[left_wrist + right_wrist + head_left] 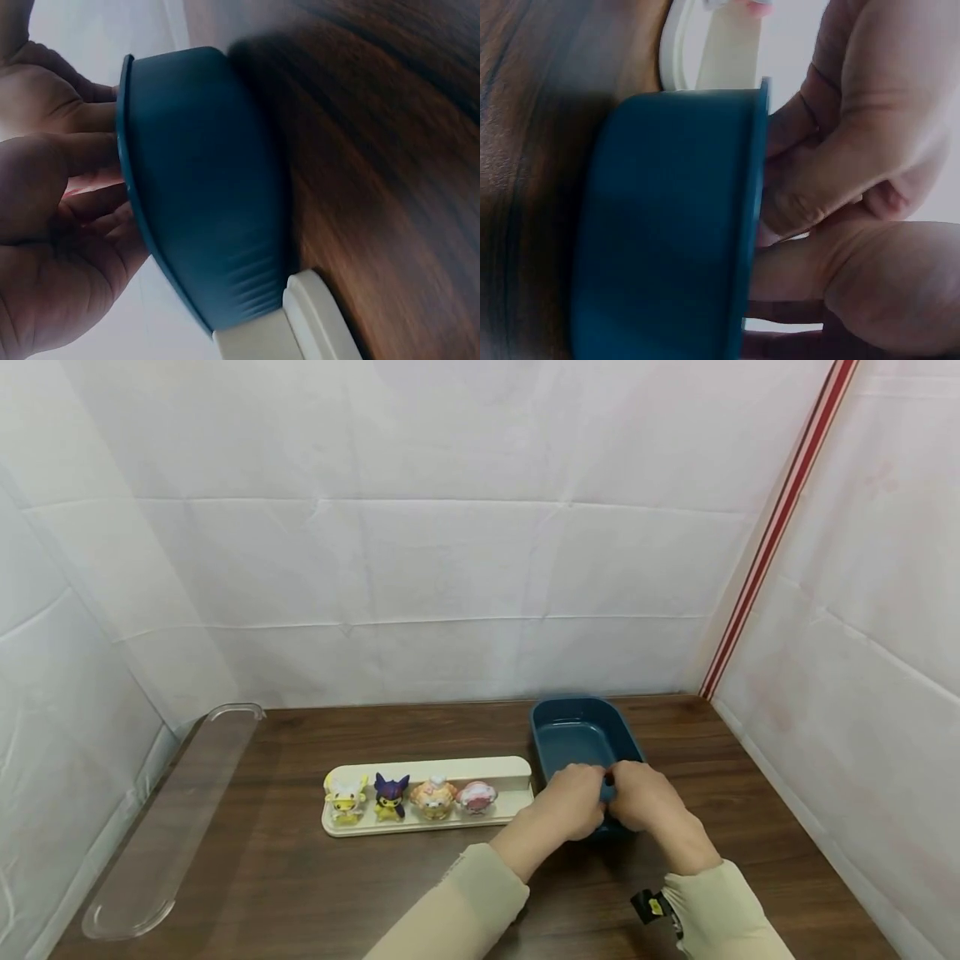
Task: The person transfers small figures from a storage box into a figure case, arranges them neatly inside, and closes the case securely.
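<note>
A deep blue bin (577, 739) stands on the wooden table, right of centre. My left hand (576, 797) and right hand (645, 793) meet over its near end, knuckles up and fingers bent down past the rim. In the left wrist view the bin's outer wall (202, 180) hides the fingertips of the left hand (52, 247). The same wall (667, 225) hides those of the right hand (885, 135) in the right wrist view. A small dark spot shows between the hands; what it is, and whether the fingers hold anything, is hidden.
Left of the bin, a cream tray (435, 768) carries several small figures, among them a yellow one (346, 802), a purple-hooded one (391, 797), an orange one (433, 799) and a pink one (476, 797). A clear plastic cover (176, 827) lies at the table's left edge.
</note>
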`<state>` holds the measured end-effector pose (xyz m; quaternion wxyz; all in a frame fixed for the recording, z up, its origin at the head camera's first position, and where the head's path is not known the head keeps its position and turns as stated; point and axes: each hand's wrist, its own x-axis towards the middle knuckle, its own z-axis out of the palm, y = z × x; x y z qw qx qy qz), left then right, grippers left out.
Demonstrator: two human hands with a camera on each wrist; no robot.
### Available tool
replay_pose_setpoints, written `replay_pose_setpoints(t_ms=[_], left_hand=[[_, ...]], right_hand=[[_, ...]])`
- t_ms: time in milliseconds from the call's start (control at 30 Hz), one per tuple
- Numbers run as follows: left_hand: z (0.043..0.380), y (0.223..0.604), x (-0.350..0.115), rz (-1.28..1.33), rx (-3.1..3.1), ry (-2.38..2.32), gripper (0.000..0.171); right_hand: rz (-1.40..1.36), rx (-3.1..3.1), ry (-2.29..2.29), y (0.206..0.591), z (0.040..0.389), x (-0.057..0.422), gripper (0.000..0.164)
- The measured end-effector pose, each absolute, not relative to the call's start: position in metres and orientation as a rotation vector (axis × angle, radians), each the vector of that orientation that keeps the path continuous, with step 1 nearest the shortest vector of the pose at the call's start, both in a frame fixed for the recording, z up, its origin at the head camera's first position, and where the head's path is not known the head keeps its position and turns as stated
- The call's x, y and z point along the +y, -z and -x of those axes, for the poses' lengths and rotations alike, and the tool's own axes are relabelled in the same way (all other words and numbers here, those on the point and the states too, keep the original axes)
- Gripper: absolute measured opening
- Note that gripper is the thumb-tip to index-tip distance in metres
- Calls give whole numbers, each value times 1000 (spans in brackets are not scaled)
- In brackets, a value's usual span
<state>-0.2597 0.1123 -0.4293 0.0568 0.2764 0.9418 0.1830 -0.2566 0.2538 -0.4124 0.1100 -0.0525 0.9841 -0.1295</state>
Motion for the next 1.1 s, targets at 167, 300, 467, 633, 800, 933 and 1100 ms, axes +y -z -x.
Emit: replay_pose_setpoints(t_ms=[167,300,467,633,800,933,1100], left_hand=[[264,433,120,-786,2795,-563,23],[267,437,125,-753,2771,-542,11],[269,440,130,-735,2754,-511,6],[269,440,132,-720,2749,-491,17],[269,442,133,-708,2745,-472,17],[269,443,134,-709,2748,-468,16],[268,441,136,-690,2739,-478,16]], right_hand=[[120,2876,328,416,259,253,10],[86,2886,284,419,258,252,4],[64,2923,206,423,256,250,9],[54,2933,192,425,255,249,16],[52,2936,214,427,256,248,17],[61,2943,230,431,258,250,17],[107,2972,265,435,260,255,20]])
